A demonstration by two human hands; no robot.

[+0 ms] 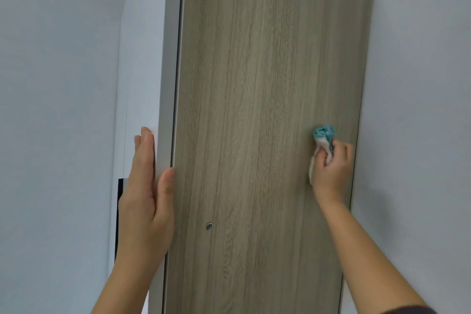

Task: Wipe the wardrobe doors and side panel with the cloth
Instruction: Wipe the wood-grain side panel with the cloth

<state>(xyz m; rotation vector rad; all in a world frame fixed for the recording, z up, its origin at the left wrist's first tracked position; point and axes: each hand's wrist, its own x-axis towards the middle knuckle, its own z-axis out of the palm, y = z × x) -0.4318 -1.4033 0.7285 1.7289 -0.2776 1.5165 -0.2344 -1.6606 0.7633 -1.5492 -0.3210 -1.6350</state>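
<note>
Pale blue-grey wall (51,84) fills the left and right of the frame. Between its two parts stands the wardrobe's side panel (254,109), a tall wood-grain board running from the top edge to the bottom and leaning slightly to the right towards the top. Along its left edge, across a thin dark gap, is a narrow white face seen edge-on, apparently the wardrobe door (168,58).

Two bare forearms reach up from the bottom of the frame; a bit of dark sleeve (407,310) shows in the lower right corner.

The left grip (147,186), left of centre, is a flat hand: its straight fingers lie along the white door and its thumb rests over the edge, touching the wood-grain board. It holds nothing.

The right grip (334,171), at middle right, has its fingers curled round a bunched teal-and-white cloth (325,140), which is pressed against the side panel near the board's right edge.

A narrow dark strip (119,211) shows beside the left wrist. A small round metal fitting (209,226) sits in the panel, lower centre.
</note>
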